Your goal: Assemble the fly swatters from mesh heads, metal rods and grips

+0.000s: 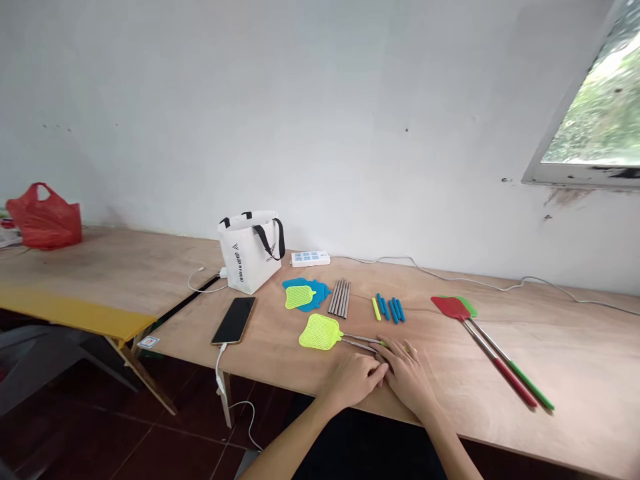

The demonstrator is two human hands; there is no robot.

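Note:
My left hand [354, 380] rests at the table's front edge with its fingers curled, so what they hold, if anything, is hidden. It meets my right hand [409, 375], whose outstretched fingers lie flat over the yellow-green handle ends of the fly swatters. Two metal rods run left from under those fingers to a yellow-green fly swatter head [320, 332]; a second head may lie beneath it. Behind are loose swatter heads, a yellow-green one [299, 297] on top of blue ones [320, 293]. Beside them are several metal rods [339, 298], a yellow-green handle [376, 309] and several blue handles [395, 310].
A red fly swatter [453, 307] and a green fly swatter [533, 387] lie at right. On the left are a phone [234, 321] on a cable and a white bag [250, 257]. A power strip [310, 259] sits by the wall; a red plastic bag [47, 220] is far left.

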